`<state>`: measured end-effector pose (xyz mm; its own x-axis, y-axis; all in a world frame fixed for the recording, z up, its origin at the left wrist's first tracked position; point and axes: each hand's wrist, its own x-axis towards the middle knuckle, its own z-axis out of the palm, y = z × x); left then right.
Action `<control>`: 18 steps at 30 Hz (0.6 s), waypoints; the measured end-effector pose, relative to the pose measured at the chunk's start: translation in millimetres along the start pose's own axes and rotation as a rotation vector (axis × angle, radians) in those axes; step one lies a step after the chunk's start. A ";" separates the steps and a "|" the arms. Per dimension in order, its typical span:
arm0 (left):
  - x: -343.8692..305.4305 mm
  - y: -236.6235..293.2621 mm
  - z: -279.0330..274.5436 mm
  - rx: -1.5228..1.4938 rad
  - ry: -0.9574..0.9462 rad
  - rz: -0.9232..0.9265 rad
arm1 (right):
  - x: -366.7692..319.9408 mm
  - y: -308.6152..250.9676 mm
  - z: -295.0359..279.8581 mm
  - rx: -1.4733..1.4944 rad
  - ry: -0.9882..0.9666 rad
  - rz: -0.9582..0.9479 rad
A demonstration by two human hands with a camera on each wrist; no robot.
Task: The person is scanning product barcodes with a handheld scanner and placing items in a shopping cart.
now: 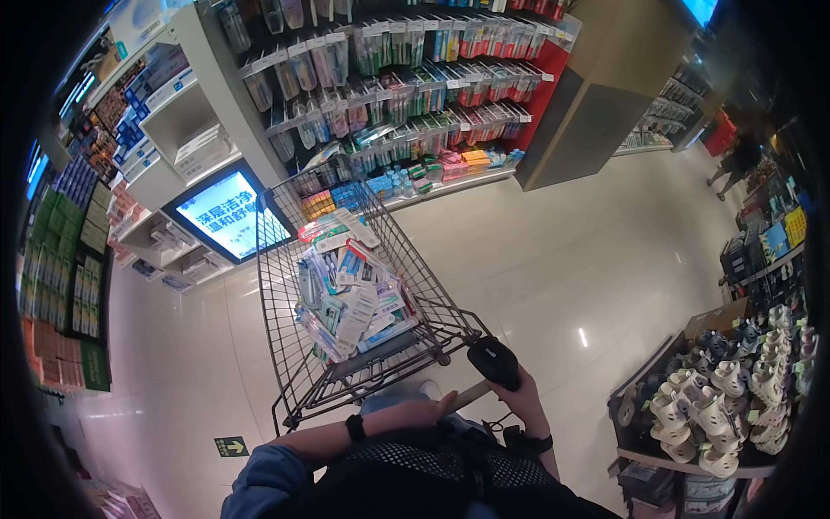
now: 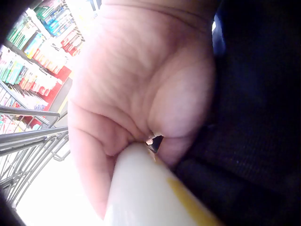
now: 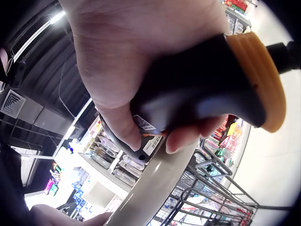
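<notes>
A metal wire shopping cart (image 1: 380, 212) stands before me, heaped with carded and boxed packages (image 1: 353, 290). Its pale handle bar (image 1: 471, 395) runs just in front of my body. My left hand (image 1: 419, 415) holds this bar; in the left wrist view the fingers curl round its white surface (image 2: 141, 193), which carries a yellow patch. At the bar's right end my right hand (image 1: 521, 405) grips a black fitting (image 1: 494, 361). In the right wrist view the thumb and fingers wrap the fitting, which has an orange rim (image 3: 261, 82) and barcode stickers (image 3: 153, 145).
Racks of hanging packages (image 1: 415, 86) rise ahead, beside a lit screen (image 1: 232, 214) on white shelving. A broad pillar (image 1: 575, 121) stands right of them. Clogs fill a display table (image 1: 635, 437) at my right. A person (image 1: 739, 164) is in the far right aisle.
</notes>
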<state>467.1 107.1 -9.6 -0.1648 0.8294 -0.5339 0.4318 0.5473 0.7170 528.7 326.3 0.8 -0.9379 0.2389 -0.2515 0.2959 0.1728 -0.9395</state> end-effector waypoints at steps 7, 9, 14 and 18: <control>0.5 -1.6 -13.6 -0.018 -0.089 0.133 | -26.5 1.9 -0.8 0.094 0.156 0.114; -0.3 0.7 -22.2 0.011 -0.104 0.172 | -28.6 3.8 0.6 0.131 0.200 0.139; -1.8 -3.2 -42.1 0.220 -0.161 0.058 | -27.3 2.6 4.6 0.162 0.220 0.189; -13.7 -39.1 -49.4 0.182 -0.132 0.055 | -19.3 -3.1 10.8 0.103 0.330 0.227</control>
<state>408.8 79.9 -8.2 -0.0246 0.8288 -0.5590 0.5916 0.4628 0.6602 543.9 310.9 6.1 -0.7379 0.5561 -0.3824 0.4532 -0.0115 -0.8913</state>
